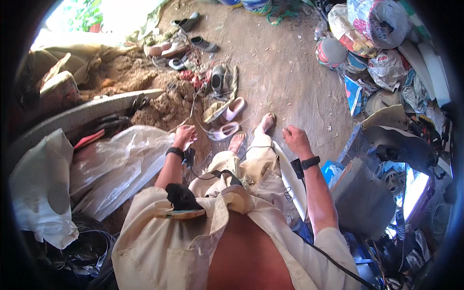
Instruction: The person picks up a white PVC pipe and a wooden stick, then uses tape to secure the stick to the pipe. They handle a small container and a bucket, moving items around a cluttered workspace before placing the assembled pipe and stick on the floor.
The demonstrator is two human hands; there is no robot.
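Note:
My left hand [184, 136] is closed, its fingers curled in beside a clear plastic sheet [128, 152]. A thin pale strand [192, 108] runs close to those fingertips; whether they grip it I cannot make out. Out over the ground to the right of my feet, my right hand [297, 140] is also closed, thumb and fingers drawn together. Anything it pinches is too small to see. Dark bands with small boxes wrap both wrists. Between and beyond the hands are my sandalled feet and a pair of pale pink slippers [234, 109].
Several loose shoes [204, 44] lie on the dirt floor [290, 63] ahead. At left are a brown earth heap [164, 106], a curved grey rim [92, 108] and a white sack [41, 183]. Piled bags [386, 67], a grey board [360, 198] and clutter crowd the right.

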